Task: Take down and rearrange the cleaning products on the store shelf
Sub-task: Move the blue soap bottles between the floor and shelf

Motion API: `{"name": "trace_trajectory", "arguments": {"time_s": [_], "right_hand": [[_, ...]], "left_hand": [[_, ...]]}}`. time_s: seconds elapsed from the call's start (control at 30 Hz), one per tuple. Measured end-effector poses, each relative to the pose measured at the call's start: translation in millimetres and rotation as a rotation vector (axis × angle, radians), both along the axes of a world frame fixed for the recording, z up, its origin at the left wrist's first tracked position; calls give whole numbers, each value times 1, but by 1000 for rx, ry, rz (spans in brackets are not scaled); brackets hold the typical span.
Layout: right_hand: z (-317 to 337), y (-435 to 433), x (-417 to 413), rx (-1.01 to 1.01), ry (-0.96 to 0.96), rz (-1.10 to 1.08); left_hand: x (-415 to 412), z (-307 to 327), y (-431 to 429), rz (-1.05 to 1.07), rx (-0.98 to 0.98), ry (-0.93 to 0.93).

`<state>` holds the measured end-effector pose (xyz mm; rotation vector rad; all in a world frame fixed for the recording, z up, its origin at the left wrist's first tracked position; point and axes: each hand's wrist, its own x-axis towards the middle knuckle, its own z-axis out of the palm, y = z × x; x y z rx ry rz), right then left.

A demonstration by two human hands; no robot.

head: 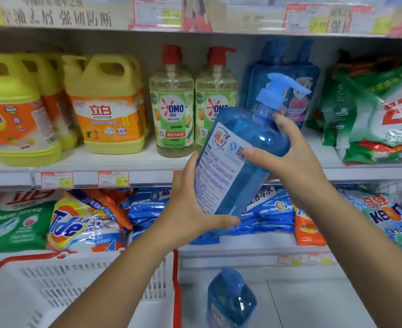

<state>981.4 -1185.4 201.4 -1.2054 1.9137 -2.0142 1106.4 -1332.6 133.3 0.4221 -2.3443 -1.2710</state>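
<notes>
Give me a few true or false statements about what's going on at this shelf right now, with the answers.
1. The left hand and the right hand both hold the blue pump bottle, which is tilted. True.
2. The two OMO bottles have blue pumps. False: their pumps are red.
3. A second blue bottle stands low down, to the right of the white basket. True.
4. The yellow jugs sit on the shelf to the right of the OMO bottles. False: they sit to their left.
</notes>
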Motion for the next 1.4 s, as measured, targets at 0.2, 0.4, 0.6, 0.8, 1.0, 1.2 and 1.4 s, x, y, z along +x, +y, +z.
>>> {"name": "trace_trajectory", "arguments": {"time_s": [0.2, 0.4, 0.6, 0.8, 1.0, 1.2, 1.4], "right_hand": [[-7, 9, -7, 1, -46, 214], [-11, -3, -7, 123, -37, 111], [-9, 9, -23, -49, -142, 208], [-13, 14, -29, 15, -238, 387], [-3, 13, -13, 270, -37, 202], [-16, 18, -17, 64, -70, 211], [-18, 23, -21, 172, -236, 456]], "left_hand": [[11, -8, -27, -359, 386, -207], [-4, -30, -5, 51, 256, -47], [6, -12, -16, -169, 147, -154], [-1, -28, -13, -223, 262, -89], [-11, -41, 17, 9, 155, 144], [-1, -31, -11, -82, 81, -81], [-2, -39, -1, -243, 210, -6]]}}
